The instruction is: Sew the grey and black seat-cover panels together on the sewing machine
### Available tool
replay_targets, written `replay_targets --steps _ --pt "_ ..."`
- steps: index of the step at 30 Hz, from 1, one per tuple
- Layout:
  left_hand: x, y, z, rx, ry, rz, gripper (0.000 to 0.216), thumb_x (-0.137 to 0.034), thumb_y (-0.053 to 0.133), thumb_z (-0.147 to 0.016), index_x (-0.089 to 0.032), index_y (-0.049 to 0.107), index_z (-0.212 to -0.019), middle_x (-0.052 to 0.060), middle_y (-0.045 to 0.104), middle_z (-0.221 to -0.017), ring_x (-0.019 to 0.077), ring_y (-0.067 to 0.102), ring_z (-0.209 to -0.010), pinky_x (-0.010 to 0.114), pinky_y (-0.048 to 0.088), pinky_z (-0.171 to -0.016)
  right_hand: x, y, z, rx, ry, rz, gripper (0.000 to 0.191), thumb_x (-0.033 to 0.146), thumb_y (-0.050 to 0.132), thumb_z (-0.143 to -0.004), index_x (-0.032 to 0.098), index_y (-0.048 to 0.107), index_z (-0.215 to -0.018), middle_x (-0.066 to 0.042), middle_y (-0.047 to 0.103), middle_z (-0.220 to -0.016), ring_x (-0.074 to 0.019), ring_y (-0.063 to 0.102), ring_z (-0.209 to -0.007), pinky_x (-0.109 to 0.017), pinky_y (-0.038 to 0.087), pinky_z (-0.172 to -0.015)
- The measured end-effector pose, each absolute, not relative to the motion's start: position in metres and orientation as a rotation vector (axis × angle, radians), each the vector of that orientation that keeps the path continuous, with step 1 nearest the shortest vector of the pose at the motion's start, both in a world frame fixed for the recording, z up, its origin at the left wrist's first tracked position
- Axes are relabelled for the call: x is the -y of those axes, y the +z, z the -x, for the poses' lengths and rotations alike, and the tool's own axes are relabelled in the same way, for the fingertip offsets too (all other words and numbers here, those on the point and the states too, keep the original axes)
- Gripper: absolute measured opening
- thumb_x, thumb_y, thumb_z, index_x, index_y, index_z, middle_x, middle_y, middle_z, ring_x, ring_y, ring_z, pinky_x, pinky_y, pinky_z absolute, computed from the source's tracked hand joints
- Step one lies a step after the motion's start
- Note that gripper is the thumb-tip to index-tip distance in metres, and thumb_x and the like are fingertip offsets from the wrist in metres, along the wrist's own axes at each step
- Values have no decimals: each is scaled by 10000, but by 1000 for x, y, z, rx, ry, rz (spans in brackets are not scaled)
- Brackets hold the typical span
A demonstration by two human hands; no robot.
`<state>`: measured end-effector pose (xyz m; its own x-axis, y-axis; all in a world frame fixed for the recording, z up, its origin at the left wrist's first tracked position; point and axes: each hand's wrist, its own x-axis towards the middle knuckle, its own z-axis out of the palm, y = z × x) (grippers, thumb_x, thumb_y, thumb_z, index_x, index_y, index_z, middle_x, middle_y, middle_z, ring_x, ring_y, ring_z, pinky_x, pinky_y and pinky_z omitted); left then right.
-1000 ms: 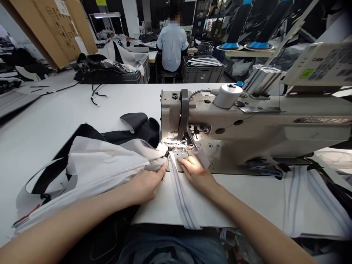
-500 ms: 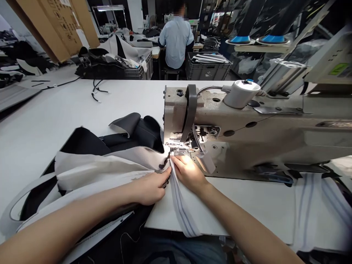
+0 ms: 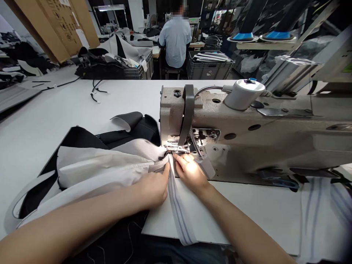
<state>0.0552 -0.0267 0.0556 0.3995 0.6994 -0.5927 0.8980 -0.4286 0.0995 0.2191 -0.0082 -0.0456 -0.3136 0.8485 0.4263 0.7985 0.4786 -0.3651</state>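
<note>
A sewing machine (image 3: 176, 113) stands before me, its lamp lighting the presser foot and needle area. A sewn workpiece of white and black fabric (image 3: 101, 165) lies bunched at its left, one edge under the foot. My left hand (image 3: 155, 187) is closed on that edge, index finger stretched toward the foot, the other fingers curled and partly hidden. A white tape with blue-grey stripes (image 3: 178, 212) runs from the foot down over the table's front edge. Close to the foot, my right hand (image 3: 191, 172) has its fingertips pinched together at the tape's right side.
More striped tape (image 3: 313, 209) lies on the right. The white table (image 3: 68, 106) carries thin black cords (image 3: 96, 91). Behind it are grey crates (image 3: 210, 69) of cut pieces, a cardboard box (image 3: 52, 25), and a seated person in a light blue shirt (image 3: 176, 42).
The fabric edge has shifted slightly toward the foot. My left hand has changed its hold, its index finger now straighter near the foot. The tape's lower end hangs slightly lower in view.
</note>
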Motion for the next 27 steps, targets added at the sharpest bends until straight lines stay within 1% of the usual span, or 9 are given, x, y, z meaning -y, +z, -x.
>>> replay_targets --steps 2,5,10,14,17,20,23,25,27 --pt "33 56 -52 -1382 -727 -2250 757 -173 399 -802 -45 82 -1477 189 665 -969 342 644 -857 402 501 -680 10 -46 -219 2162 116 1367 334 216 382 -918 147 644 -1112 -121 620 -916 -265 535 -931 -421 416 -900" --pt "34 53 -42 -1310 -598 -2237 682 -145 315 -828 -72 127 -1480 164 675 -943 292 653 -824 363 498 -679 11 -46 -217 2171 125 1373 328 222 393 -912 164 638 -1120 -117 615 -928 -251 535 -922 -407 407 -915" --pt "23 48 -39 -1253 -390 -2158 632 -163 321 -837 -156 219 -1461 126 638 -1148 254 631 -982 341 485 -818 9 -47 -214 2176 179 1355 330 261 383 -937 171 617 -1152 -114 624 -957 -232 539 -890 -373 423 -880" --pt "11 43 -51 -1282 -367 -2160 587 -145 341 -827 -162 306 -1412 129 614 -1195 277 602 -1059 373 474 -866 6 -46 -214 2223 192 1280 345 245 356 -950 167 622 -1155 -101 627 -927 -226 542 -873 -365 421 -868" --pt "2 46 -56 -1317 -383 -2199 589 -165 358 -834 -134 292 -1418 163 593 -1213 302 588 -1077 395 476 -859 4 -43 -216 2208 173 1288 347 232 356 -948 155 636 -1138 -106 617 -892 -232 545 -868 -374 419 -870" --pt "0 54 -52 -1282 -464 -2216 598 -227 368 -863 -123 252 -1440 168 619 -1155 307 609 -1024 404 486 -830 4 -39 -219 2174 138 1301 325 211 390 -930 156 640 -1131 -115 614 -924 -254 549 -936 -383 400 -906" --pt "5 59 -45 -1182 -506 -2231 603 -238 354 -878 -122 228 -1456 162 590 -1214 296 587 -1071 400 476 -865 6 -40 -220 2125 117 1330 304 218 421 -915 151 649 -1105 -124 622 -961 -266 553 -964 -403 378 -943" --pt "9 57 -41 -1188 -485 -2220 590 -219 337 -875 -134 245 -1452 148 577 -1242 284 581 -1083 392 476 -869 7 -42 -219 2113 137 1349 301 232 417 -918 158 656 -1085 -114 635 -943 -248 567 -926 -394 392 -933" --pt "12 53 -41 -1217 -424 -2210 563 -196 334 -864 -147 304 -1423 134 594 -1219 272 597 -1051 378 483 -848 8 -45 -216 2120 207 1321 317 235 394 -926 167 650 -1100 -102 647 -938 -223 577 -894 -364 419 -905"
